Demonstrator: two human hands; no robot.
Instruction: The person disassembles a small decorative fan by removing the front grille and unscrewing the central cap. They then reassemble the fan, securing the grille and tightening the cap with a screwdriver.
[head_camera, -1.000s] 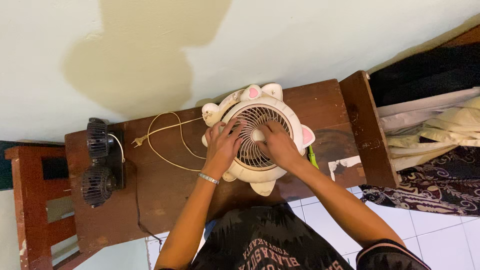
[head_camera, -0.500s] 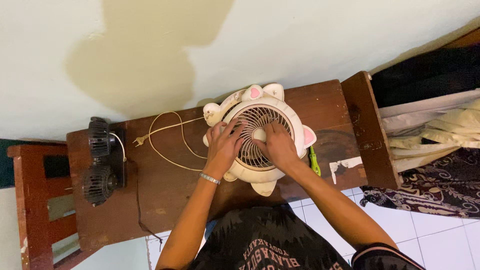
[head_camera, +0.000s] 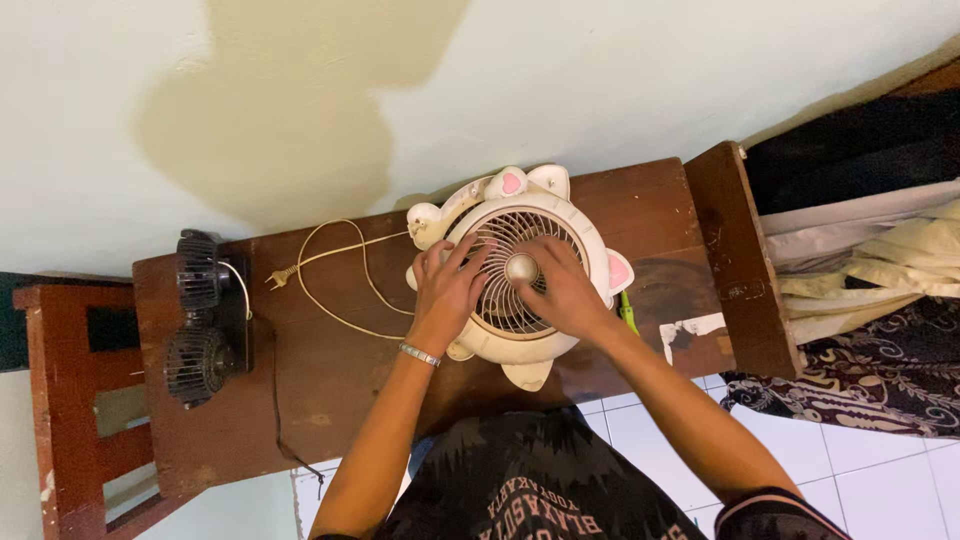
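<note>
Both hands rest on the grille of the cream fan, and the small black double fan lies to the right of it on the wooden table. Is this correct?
Not quite. In the head view the black double fan lies left of the cream fan, not right. Both hands, left and right, do rest on its grille, on the wooden table.

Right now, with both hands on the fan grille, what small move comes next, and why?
Probably work the fingertips to the grille's rim and try lifting it. Both the left hand and right hand lie flat on it, gripping nothing, and the fan lies face up on the table, its plug loose.
</note>
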